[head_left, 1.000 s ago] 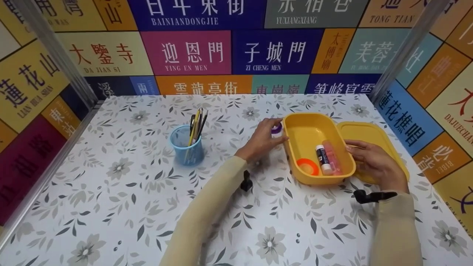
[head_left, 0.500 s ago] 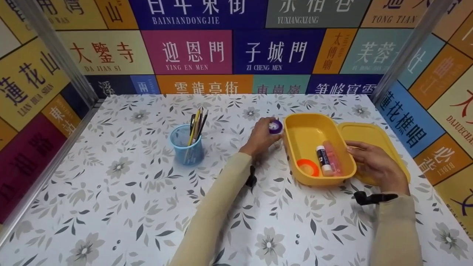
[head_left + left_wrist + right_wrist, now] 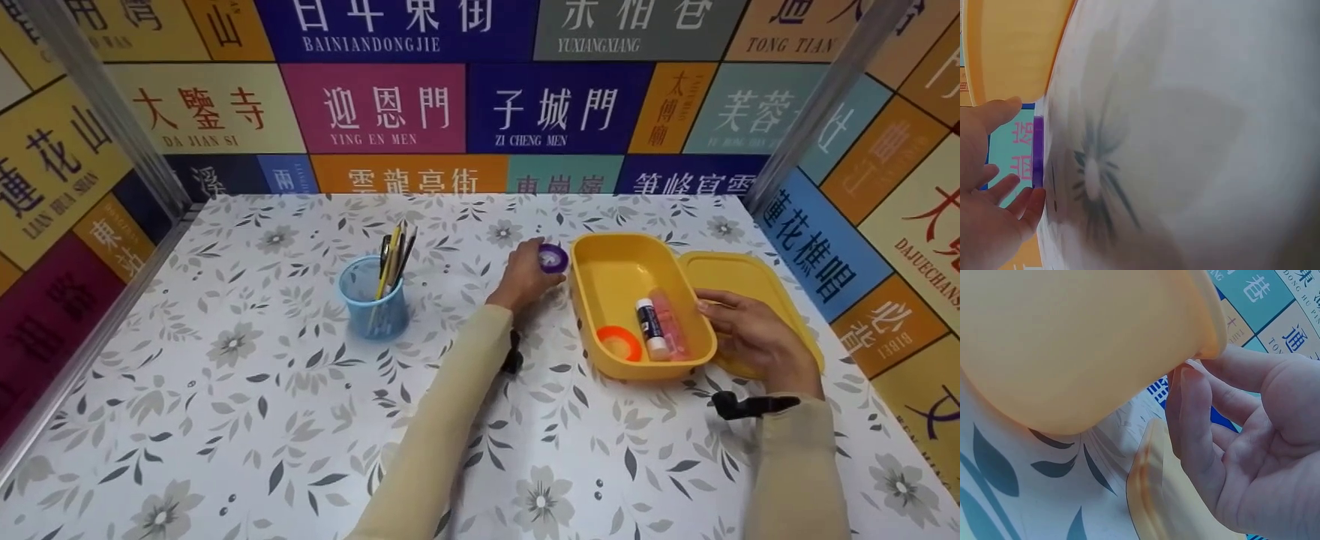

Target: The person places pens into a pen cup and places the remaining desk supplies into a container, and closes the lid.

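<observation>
A purple ring, looking like a tape roll [image 3: 553,259], lies flat on the table just left of the yellow box [image 3: 584,315]. My left hand [image 3: 525,276] is beside the ring; in the left wrist view its thumb is apart from it, while the relaxed fingers [image 3: 1030,211] reach its edge. Fingertips of my right hand [image 3: 761,337] touch the outside of the box under its right rim, seen close in the right wrist view. Inside the box are an orange ring [image 3: 631,343], a glue stick [image 3: 651,330] and a pink translucent item [image 3: 670,326].
A yellow lid [image 3: 757,281] lies on the table to the right, partly behind the box and my right hand. To the left stands a blue mesh cup [image 3: 373,311] holding several pencils and brushes [image 3: 394,259]. Printed panels surround the flower-patterned table [image 3: 255,420].
My left thumb and fingers have drawn back from the box's left wall, uncovering the purple ring, which now shows flat. The right hand stays at the box; the head view has shifted slightly.
</observation>
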Available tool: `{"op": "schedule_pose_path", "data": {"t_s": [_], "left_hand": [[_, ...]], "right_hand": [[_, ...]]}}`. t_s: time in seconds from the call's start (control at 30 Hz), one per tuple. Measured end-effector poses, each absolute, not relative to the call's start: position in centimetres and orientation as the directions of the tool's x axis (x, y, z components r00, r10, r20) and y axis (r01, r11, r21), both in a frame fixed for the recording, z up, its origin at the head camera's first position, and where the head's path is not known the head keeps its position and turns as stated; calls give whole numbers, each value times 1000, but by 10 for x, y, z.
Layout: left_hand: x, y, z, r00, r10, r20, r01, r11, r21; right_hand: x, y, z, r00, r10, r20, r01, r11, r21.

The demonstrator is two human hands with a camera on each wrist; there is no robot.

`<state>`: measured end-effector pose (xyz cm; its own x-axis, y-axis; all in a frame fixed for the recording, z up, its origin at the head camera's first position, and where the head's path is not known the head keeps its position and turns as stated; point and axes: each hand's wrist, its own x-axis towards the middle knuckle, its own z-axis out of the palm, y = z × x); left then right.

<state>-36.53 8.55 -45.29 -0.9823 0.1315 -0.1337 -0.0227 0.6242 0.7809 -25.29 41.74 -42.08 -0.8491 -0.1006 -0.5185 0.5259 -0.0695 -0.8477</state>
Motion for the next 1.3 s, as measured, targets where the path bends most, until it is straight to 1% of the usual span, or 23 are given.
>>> {"op": "schedule_pose_path", "data": {"t_s": [0.1, 0.33, 0.47, 0.63, 0.8, 0.93, 1.1, 1.3], "left_hand": [[-369, 87, -454, -980, 115, -164, -56, 630, 775], [-378, 80, -457, -980, 141, -142, -25, 617, 787], [-382, 72, -457, -977, 169, -130, -14, 559, 829], [-384, 68, -458, -975, 194, -103, 18, 537, 843], [-385, 71, -459, -976, 187, -114, 15, 578, 816], [-384, 74, -458, -980, 158, -121, 6, 630, 777], [-383, 81, -456, -979, 130, -157, -31, 663, 748], [-383, 86, -457, -985, 79, -153, -57, 687, 724]], "right_hand": [[-252, 418, -421, -850, -103, -517, 525, -77, -848], [-253, 419, -422, -857, -104, -505, 514, -86, -854], [-253, 420, -421, -855, -88, -511, 517, -55, -854], [-254, 418, -422, -852, -49, -522, 520, 48, -853], [-254, 416, -423, -847, -17, -531, 525, 126, -842], [-255, 416, -422, -849, -29, -528, 521, 131, -844], [-254, 417, -421, -851, -28, -525, 519, 112, -847], [-254, 417, -423, -853, -17, -521, 512, 156, -844]]}}
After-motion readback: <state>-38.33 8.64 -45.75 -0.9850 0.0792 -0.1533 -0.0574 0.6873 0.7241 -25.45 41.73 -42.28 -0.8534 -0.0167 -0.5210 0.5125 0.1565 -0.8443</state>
